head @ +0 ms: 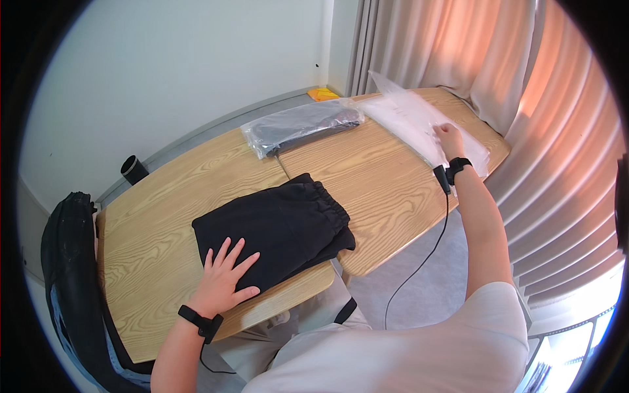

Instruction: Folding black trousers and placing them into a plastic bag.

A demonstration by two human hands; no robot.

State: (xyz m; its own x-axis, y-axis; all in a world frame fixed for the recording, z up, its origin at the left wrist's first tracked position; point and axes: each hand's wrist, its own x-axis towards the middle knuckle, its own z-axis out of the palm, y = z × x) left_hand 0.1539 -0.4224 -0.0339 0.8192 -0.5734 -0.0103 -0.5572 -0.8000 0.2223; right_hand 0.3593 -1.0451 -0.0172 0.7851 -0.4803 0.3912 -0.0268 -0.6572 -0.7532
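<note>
A folded pair of black trousers [275,223] with a gathered elastic waistband lies on the wooden table in front of me. My left hand [226,277] rests flat on its near left part, fingers spread. Out to the far right, my right hand [446,135] is closed with its fingertips pinching a frosted plastic bag [408,110]. That bag lies on top of what looks like a stack of similar bags, and one far corner sticks up. Black bands with cables circle both of my wrists.
A clear plastic bag with dark folded cloth inside [304,125] lies along the table's far edge. Dark garments [69,245] hang over the left end. A narrow gap splits the wooden tabletop [162,216]. Beyond are a black bin [134,169], an orange packet [323,94] and curtains [491,59].
</note>
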